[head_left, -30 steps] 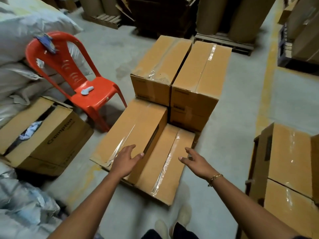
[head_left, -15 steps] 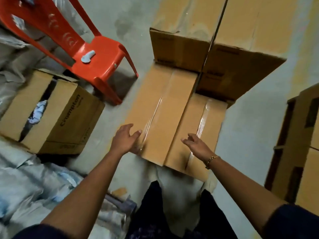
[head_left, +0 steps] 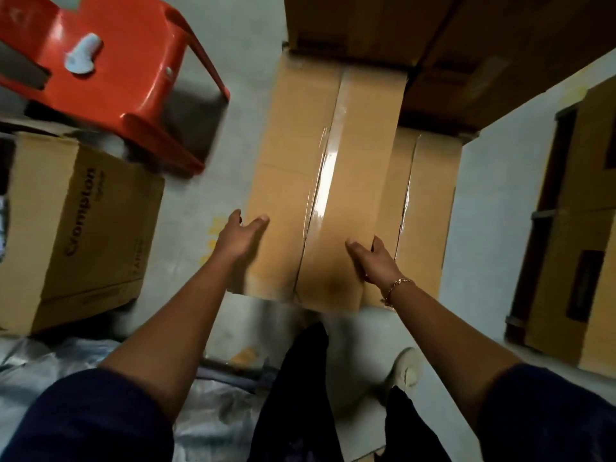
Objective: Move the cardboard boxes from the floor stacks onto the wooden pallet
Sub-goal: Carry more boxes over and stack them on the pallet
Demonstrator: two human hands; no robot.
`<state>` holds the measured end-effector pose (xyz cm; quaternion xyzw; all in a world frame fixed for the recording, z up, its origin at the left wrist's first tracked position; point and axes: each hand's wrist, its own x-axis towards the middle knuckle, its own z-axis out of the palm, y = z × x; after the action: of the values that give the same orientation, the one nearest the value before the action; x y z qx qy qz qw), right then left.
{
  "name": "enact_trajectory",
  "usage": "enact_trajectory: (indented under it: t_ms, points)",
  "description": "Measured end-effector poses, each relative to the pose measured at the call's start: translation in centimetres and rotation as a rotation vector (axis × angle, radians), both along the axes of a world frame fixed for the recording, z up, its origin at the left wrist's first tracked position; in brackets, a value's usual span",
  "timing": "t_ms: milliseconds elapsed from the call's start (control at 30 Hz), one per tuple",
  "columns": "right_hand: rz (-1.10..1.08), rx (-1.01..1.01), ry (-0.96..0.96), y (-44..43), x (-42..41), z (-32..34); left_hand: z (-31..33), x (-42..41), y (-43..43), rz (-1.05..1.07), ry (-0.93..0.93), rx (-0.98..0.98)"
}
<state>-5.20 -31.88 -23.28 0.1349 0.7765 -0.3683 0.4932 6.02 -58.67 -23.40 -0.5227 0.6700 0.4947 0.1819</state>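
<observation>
A taped cardboard box sits in front of me on the floor stack, its top sealed with shiny clear tape. My left hand holds its near left edge, thumb on top and fingers down the side. My right hand, with a bracelet on the wrist, grips the near right edge, thumb on top and fingers over the side. A lower box lies against its right side. Taller stacked boxes stand behind.
A red plastic chair stands at the upper left. An open box printed "Crompton" sits on the left, with grey sacks below it. More stacked boxes rise at the right edge. My shoe is on bare concrete floor.
I have leaned in over the stack. Both hands moved from hovering above the boxes to the two near edges of the upper box and took hold of it.
</observation>
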Motion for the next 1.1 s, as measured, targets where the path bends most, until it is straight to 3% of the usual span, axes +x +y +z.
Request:
enact_trajectory:
  t_ms: [100, 267, 467, 733, 1100]
  points:
    - [0.019, -0.002, 0.056, 0.0, 0.3, -0.4, -0.9, 0.8, 0.3, -0.011, 0.067, 0.052]
    - [-0.033, -0.079, 0.066, 3.1, 0.5, 0.2, 0.9, 2.1, 3.1, -0.064, 0.148, -0.028]
    - [-0.098, -0.143, 0.111, 10.9, 2.5, 5.2, 5.7, 4.2, 11.3, -0.022, 0.194, -0.052]
    - [-0.207, -0.182, 0.110, 29.4, 5.1, 11.4, 12.8, 4.1, 29.2, -0.082, 0.196, -0.090]
    - [-0.454, -0.152, 0.364, 55.5, 1.5, 21.2, 21.4, -5.3, 54.5, -0.204, 0.385, 0.036]
